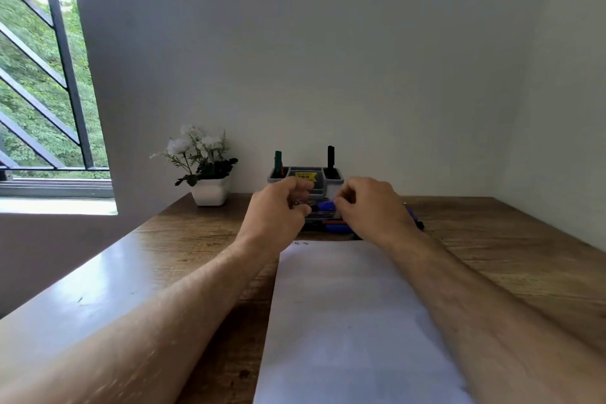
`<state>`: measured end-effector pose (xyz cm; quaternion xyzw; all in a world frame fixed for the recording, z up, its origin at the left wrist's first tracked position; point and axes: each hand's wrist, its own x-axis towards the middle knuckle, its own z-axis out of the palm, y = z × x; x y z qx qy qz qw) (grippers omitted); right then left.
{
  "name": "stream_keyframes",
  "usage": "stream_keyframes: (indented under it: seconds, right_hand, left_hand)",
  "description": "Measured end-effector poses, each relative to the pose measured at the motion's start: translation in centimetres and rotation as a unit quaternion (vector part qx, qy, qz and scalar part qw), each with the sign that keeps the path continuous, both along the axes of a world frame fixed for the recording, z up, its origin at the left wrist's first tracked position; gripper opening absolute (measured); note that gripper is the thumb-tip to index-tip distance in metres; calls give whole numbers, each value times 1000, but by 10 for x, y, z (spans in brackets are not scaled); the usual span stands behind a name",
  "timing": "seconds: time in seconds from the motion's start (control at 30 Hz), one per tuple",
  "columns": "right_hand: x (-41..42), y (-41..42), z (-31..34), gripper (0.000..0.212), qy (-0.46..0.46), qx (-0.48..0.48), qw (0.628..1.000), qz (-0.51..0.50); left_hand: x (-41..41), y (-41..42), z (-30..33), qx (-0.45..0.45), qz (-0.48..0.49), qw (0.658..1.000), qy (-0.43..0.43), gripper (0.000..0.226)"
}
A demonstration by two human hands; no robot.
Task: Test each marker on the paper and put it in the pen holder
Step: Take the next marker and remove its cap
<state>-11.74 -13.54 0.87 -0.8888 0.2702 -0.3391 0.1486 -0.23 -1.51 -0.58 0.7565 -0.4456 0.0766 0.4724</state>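
Grey wall (328, 43) — barred window (39, 75), daylight

Both bare forearms extend forward, converging toward centre. Left hand (282, 207): knuckles up, fingers (300, 185) curled inward. Right hand (372, 207): fingers curled toward the left hand. The hands are near, not touching.

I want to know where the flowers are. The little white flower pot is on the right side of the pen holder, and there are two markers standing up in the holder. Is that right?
Almost. The white flower pot is to the left of the pen holder, not the right, as the head view shows. Two markers do stand in the holder: a green marker and a black marker.
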Motion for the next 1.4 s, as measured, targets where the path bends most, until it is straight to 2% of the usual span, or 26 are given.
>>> stream_keyframes:
  seconds: [0.13,0.23,0.3,0.37,0.43,0.57,0.73,0.83,0.9,0.93,1.0,1.07,1.23,1.4]
  right_hand:
    - [0,-2,4,9,-89,53,994,33]
    - [0,0,9,12,-167,102,979,52]
    - [3,1,11,11,-215,142,964,59]
    - [4,5,15,14,-263,240,929,96]
    - [4,10,16,21,-254,313,905,135]
    - [5,20,15,10,-222,328,905,154]
    - [2,19,19,25,-285,417,847,163]
    - [-1,18,21,28,-283,429,829,220]
    - [-2,17,19,27,-250,403,849,234]
    - [-2,18,18,26,-221,363,877,222]
    - [0,19,15,25,-148,227,947,171]
    - [1,20,11,23,-98,113,979,142]
    - [-6,19,14,28,-60,-11,991,121]
    - [-8,22,19,34,-44,-43,993,103]
  left_hand:
    - [-1,1,-1,47,46,993,-102,37]
    - [-4,8,6,43,91,980,-170,33]
    - [-8,11,10,41,101,982,-151,31]
    - [-14,13,13,27,102,986,-127,28]
    - [-20,14,14,-4,81,992,-92,25]
    - [-29,9,12,-34,6,999,-23,23]
    - [-27,7,11,-95,-29,995,4,26]
    - [-22,6,9,-149,-25,988,16,19]
    - [-19,5,10,-185,-42,980,62,16]
    - [-18,5,11,-203,-56,973,97,17]
    - [-16,6,14,-231,-83,956,158,21]
    - [-16,8,15,-244,-106,942,205,21]
    - [-13,11,15,-251,-138,915,286,21]
    - [-13,9,15,-281,-143,888,335,18]
